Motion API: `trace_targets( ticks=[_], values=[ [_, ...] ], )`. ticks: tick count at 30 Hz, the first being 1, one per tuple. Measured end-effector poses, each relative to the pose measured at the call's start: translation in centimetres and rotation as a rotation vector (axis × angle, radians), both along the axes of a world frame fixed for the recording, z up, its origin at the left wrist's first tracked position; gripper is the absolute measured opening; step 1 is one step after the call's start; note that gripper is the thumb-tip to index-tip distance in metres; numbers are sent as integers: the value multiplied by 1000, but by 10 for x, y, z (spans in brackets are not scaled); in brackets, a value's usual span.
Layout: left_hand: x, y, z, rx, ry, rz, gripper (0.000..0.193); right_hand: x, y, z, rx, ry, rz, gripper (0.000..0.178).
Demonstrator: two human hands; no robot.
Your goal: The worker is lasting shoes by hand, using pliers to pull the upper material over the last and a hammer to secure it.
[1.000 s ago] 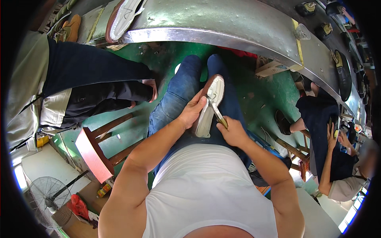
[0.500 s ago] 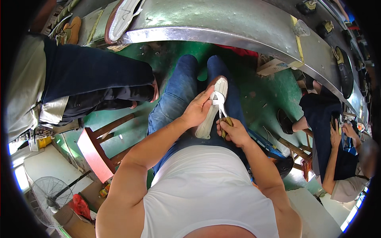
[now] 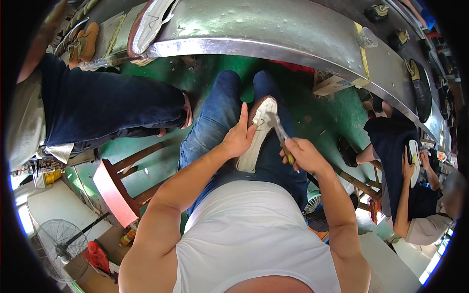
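Your right grip (image 3: 300,154) holds yellow-handled pliers (image 3: 281,133), their blurred head near the pale shoe (image 3: 251,150) to its left. Your left grip (image 3: 238,140), fingers wide, lies at the shoe's edge.

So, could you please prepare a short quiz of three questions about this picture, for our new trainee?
1. Which hand holds the metal tool?
2. True or false: the fan stands at the lower left of the picture.
3. Where is the left hand? (a) beside the fan; (b) at the left edge of a pale shoe; (c) on the bench.

Key: 1. The right hand. 2. True. 3. b.
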State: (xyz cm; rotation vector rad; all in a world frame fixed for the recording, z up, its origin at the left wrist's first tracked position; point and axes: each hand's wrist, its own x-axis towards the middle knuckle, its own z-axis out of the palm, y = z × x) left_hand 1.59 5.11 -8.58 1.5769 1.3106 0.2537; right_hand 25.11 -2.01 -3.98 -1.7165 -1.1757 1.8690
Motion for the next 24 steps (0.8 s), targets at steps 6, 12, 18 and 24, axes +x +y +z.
trace_targets(
  ticks=[6, 12, 18, 24],
  values=[
    [-4, 16, -13, -66, -60, -103, 64, -14, 44, -13, 224, -296, 224, 46],
    [-6, 20, 6, -177, -88, -121, 63, -20, 22, -8, 492, -377, 228, 42],
    [-15, 39, -13, -548, -287, -41, 55, 9, -3, 26, 59, -241, 379, 28],
    [-10, 40, -5, -623, -318, -46, 54, -24, -20, 21, 474, -440, 639, 45]
  ],
)
